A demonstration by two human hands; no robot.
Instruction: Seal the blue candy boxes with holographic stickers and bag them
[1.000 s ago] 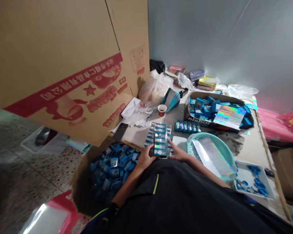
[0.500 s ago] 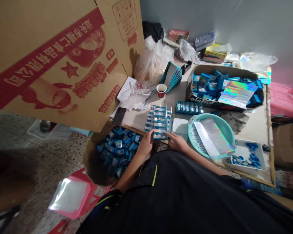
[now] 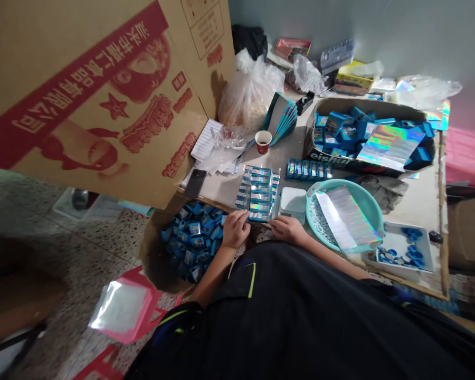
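Note:
A stack of small blue boxes (image 3: 260,194) with shiny labels, which looks to be in clear plastic, lies at the table's near edge. One row is on top, and more boxes show on both sides beneath it. My left hand (image 3: 236,229) is closed at the stack's near left corner, its fingers curled in. At the near right corner my right hand (image 3: 287,229) has its fingers bent against the edge. The fingertips of both hands are partly hidden. Just right of the stack sits a small white-lidded container (image 3: 293,201).
Below left, a carton (image 3: 152,264) holds many blue boxes. Right of my hands are a turquoise basin (image 3: 376,211) with white pieces and shiny sheets, and a white tray (image 3: 427,248) of blue parts. A paper cup (image 3: 263,146) and a phone (image 3: 196,183) lie beyond.
My left hand's fingers have curled in more, and my right fingers have drawn back from the top row to its near edge. The view has shifted slightly.

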